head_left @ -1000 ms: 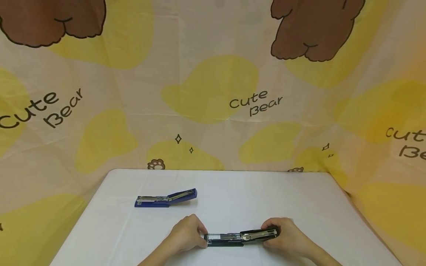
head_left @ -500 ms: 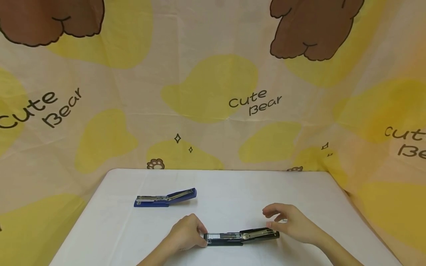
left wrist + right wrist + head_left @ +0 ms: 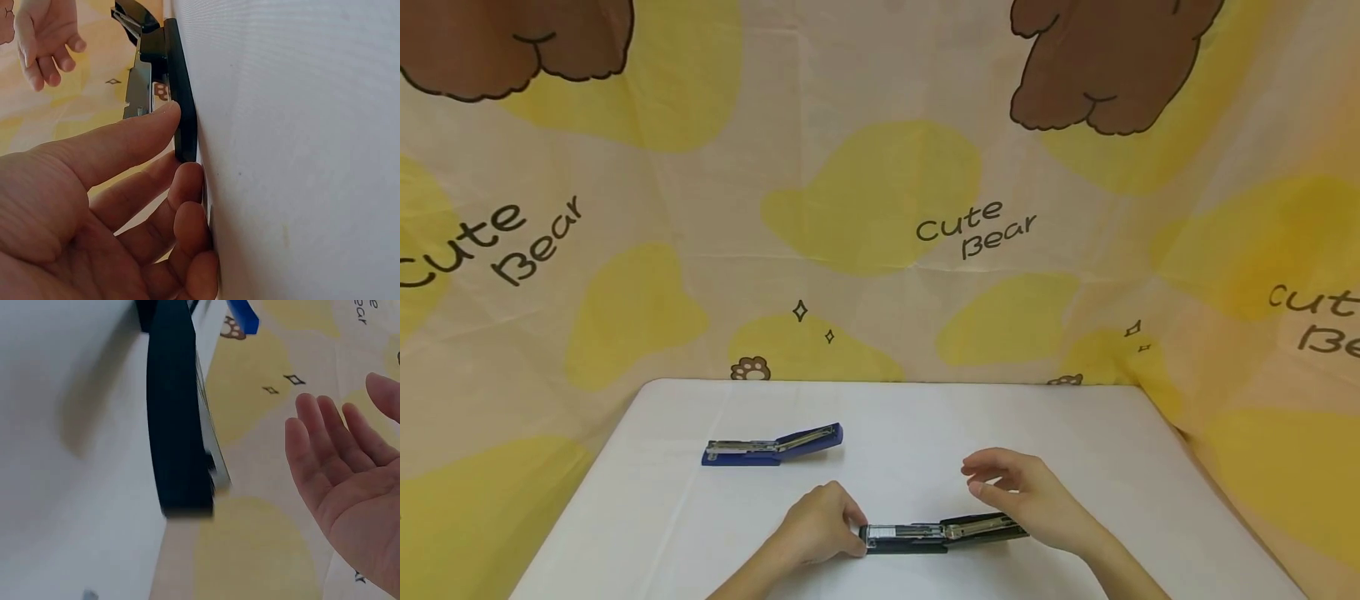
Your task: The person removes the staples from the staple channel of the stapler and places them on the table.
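A black stapler (image 3: 906, 547), unfolded with its metal staple channel showing, lies on the white table near the front. My left hand (image 3: 820, 525) pinches the left end of its base between thumb and fingers; in the left wrist view the thumb (image 3: 150, 128) presses against the base's side. Above the stapler's right part hovers my right hand (image 3: 1030, 497), fingers loosely bent, holding nothing. It hides the tip of the stapler's tilted top arm (image 3: 175, 419), which the right wrist view shows apart from the palm.
Farther back on the left of the table (image 3: 985, 417) lies a blue stapler (image 3: 741, 458), also unfolded, its top arm tilted up to the right. A patterned cloth backdrop (image 3: 880, 200) with bears and yellow patches hangs behind the table.
My right hand has let go of the black stapler's top arm, risen, and shifted left above it. My left hand keeps its pinch, and the staplers stay in place.
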The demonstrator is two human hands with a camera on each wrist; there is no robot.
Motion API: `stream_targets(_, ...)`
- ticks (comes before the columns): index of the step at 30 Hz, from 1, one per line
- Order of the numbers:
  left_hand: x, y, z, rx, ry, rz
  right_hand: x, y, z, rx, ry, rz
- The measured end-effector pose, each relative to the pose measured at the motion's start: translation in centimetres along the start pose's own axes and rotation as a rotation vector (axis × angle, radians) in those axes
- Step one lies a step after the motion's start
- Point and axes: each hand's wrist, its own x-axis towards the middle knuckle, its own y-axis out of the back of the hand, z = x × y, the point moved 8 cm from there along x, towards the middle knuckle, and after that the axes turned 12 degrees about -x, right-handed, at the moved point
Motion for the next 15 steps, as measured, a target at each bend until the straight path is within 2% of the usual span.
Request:
stream_targets(7,0.0,0.0,0.1,-0.008,0.01,-0.002,1.0,-4.0,0.0,0.109,-0.082,-0.015)
stream_targets(15,-0.1,0.0,0.1,-0.006,0.015,-0.003,1.5,-9.5,0.7,0.277,-0.222,-0.12)
